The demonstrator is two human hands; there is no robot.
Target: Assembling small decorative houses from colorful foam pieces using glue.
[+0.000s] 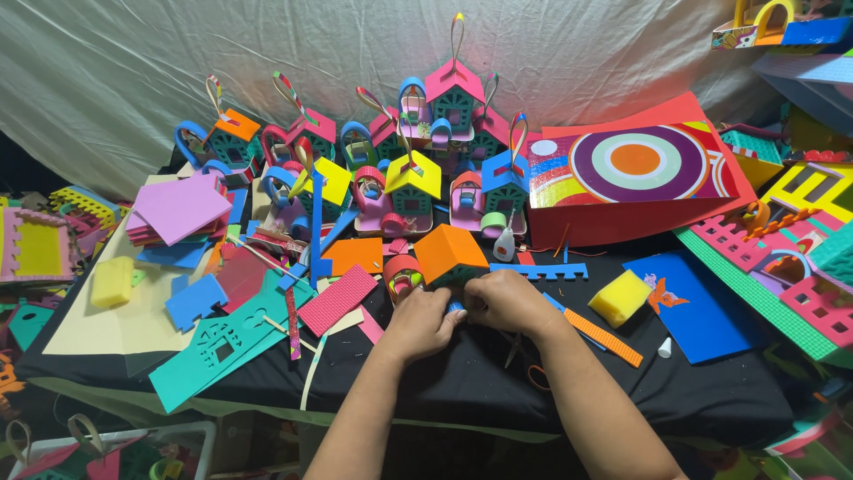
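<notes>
While foam pieces crowded the black table nearly edge to edge, the only bare cloth lay along the near edge, around the person's forearms. At far left a yellow sponge sat on a cream sheet, beside a purple square topping a stack. A teal cutout and a pink strip hemmed the left hand, which was curled almost closed, fingertips pinching a small blue piece. That piece, mostly hidden between the hands, lay at mid-table just below an orange-roofed house. The right hand was likewise curled over it, knuckles up; its grip could not be made out fully. Finished houses lined the back. Rightward lay an orange strip, a second sponge and a blue sheet, under a red box.
</notes>
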